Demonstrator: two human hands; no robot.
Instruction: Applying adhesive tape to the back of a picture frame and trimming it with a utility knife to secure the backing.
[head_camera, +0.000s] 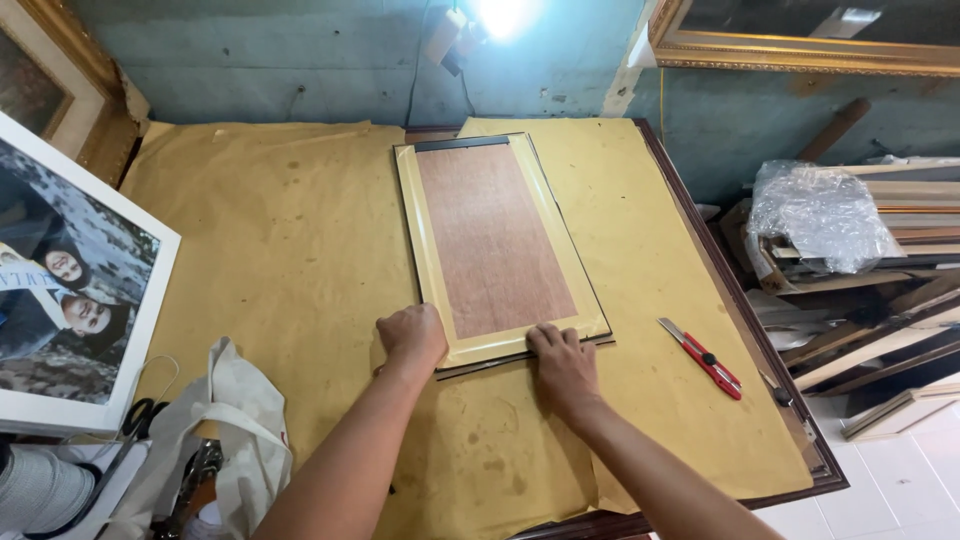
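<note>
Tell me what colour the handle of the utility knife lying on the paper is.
Red, with a black slider; the red utility knife shows best in the head view.

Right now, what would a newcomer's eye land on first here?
The picture frame lying face down at the middle of the table, its brown backing board edged in pale tape, with the left hand and right hand pressing on its near edge. Next, the red utility knife to its right on the brown paper.
</note>
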